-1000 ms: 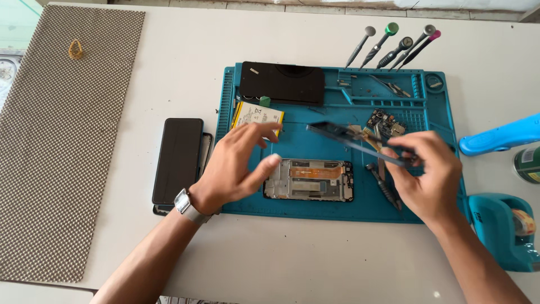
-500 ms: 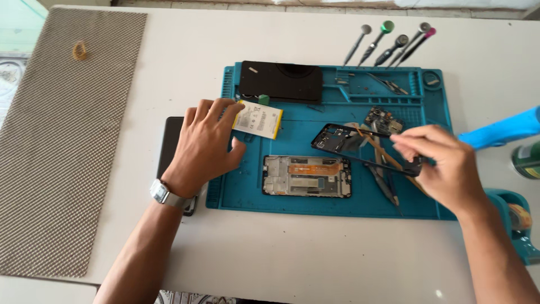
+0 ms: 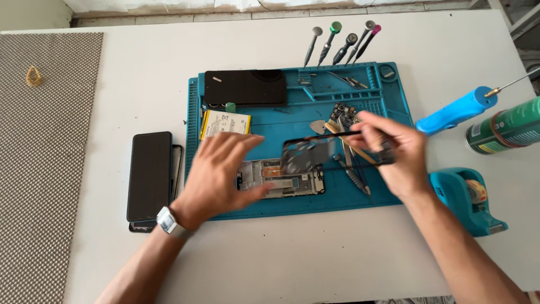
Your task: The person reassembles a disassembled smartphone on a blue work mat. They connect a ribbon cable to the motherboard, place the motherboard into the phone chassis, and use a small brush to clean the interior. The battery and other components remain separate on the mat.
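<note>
My right hand [image 3: 394, 155] grips a thin black phone frame [image 3: 315, 152] by its right end and holds it tilted above the blue work mat [image 3: 360, 107]. The frame hangs over the opened phone chassis [image 3: 281, 179] lying on the mat. My left hand [image 3: 216, 174], blurred, fingers spread, hovers over the chassis's left end and holds nothing. A steel watch sits on that wrist. A small circuit board [image 3: 344, 115] lies just behind my right hand.
On the mat: a black back cover [image 3: 246, 88], a yellow-white battery [image 3: 225, 123], tweezers [image 3: 354, 180]. Several screwdrivers [image 3: 337, 42] lie behind it. Two black phones [image 3: 150, 175] lie left, a blue tape dispenser [image 3: 467, 200], blue tool [image 3: 455, 110] and green can [image 3: 503, 126] right. Brown mesh mat [image 3: 45, 169] far left.
My right hand carried the black frame leftward, over the chassis. My left hand swung out toward the battery and phones, then back right to the chassis's left end.
</note>
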